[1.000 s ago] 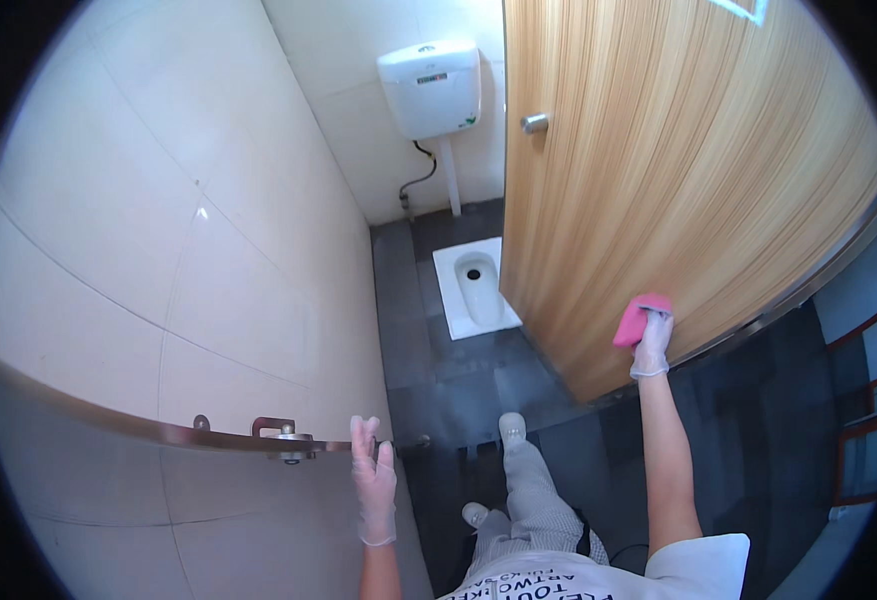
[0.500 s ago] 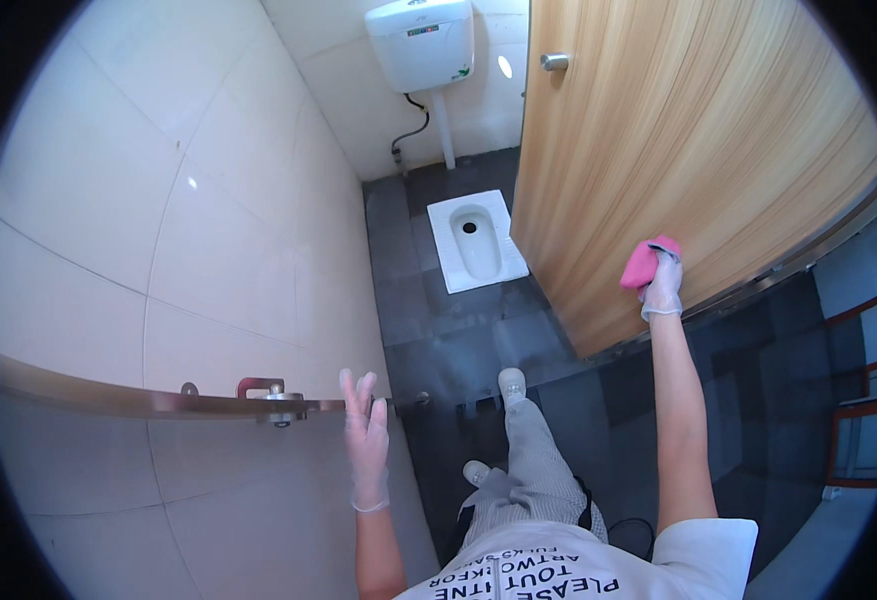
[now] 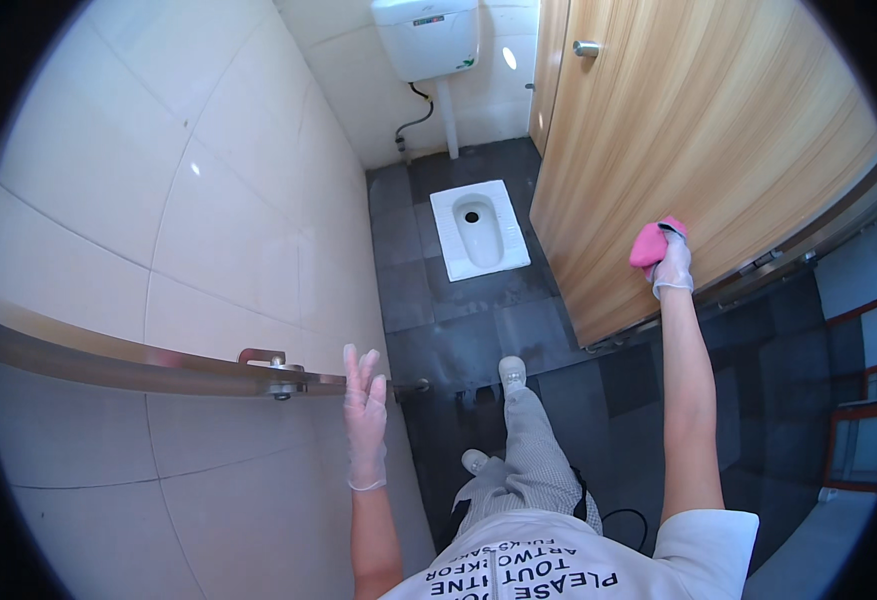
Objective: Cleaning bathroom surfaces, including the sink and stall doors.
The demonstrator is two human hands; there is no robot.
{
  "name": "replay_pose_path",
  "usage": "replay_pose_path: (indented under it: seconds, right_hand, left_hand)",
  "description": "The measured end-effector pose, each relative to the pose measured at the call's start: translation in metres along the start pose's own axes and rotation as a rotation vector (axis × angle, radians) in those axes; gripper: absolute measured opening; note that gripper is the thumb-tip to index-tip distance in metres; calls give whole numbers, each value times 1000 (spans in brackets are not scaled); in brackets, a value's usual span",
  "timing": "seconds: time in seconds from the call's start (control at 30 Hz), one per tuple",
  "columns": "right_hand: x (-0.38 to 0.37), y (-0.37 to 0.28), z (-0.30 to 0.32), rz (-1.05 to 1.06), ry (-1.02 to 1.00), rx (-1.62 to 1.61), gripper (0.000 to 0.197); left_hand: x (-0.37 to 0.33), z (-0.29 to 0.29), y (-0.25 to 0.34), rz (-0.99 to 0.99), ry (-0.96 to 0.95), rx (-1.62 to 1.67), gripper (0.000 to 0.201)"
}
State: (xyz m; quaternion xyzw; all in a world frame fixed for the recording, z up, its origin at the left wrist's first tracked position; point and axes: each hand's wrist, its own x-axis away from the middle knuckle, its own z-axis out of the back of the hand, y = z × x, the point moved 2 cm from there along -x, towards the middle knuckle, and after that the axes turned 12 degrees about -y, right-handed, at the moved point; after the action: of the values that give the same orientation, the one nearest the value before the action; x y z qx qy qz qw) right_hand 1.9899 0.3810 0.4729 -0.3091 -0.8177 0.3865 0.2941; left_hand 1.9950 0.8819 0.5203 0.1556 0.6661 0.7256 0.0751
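In a clear glove, my right hand (image 3: pixel 673 268) is closed around a bunched pink cloth (image 3: pixel 650 246). The cloth rests against the lower part of a wood-grain door (image 3: pixel 678 130), which stands open on the right. A round metal knob (image 3: pixel 586 48) sits higher on that door. My left hand (image 3: pixel 365 415), also in a clear glove, is raised and open with its fingers apart and nothing in it. It is beside a metal-coloured edge strip (image 3: pixel 148 366) and a latch (image 3: pixel 282 380) on the left; whether it touches the strip, I cannot tell.
A white squat toilet (image 3: pixel 444 240) is set in the dark tiled floor (image 3: pixel 398 300) ahead. Beyond it, a white cistern (image 3: pixel 428 48) hangs on the wall above a white pipe (image 3: pixel 446 115) and a black hose (image 3: pixel 420 122). Pale wall tiles (image 3: pixel 228 230) line the left side.
The door has swung a little to the right, showing a wooden panel behind its far edge. My right hand has moved slightly up and right with the cloth. My left hand stays open.
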Motion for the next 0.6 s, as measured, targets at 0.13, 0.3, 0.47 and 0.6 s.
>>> replay_pose_path:
  seconds: [0.13,0.3,0.47,0.6]
  right_hand:
    - [-8,-1,2,-23,-7,-25,12]
    - [-6,-5,1,22,40,24,14]
    - [3,-13,-1,-52,-161,-32,15]
    - [6,-17,-5,-67,-40,-21,16]
  left_hand:
    - [0,-2,1,-9,4,6,56]
    - [2,-1,0,-7,-2,17,55]
    - [4,-1,3,-13,2,37,54]
    - [2,-2,4,8,-2,24,54]
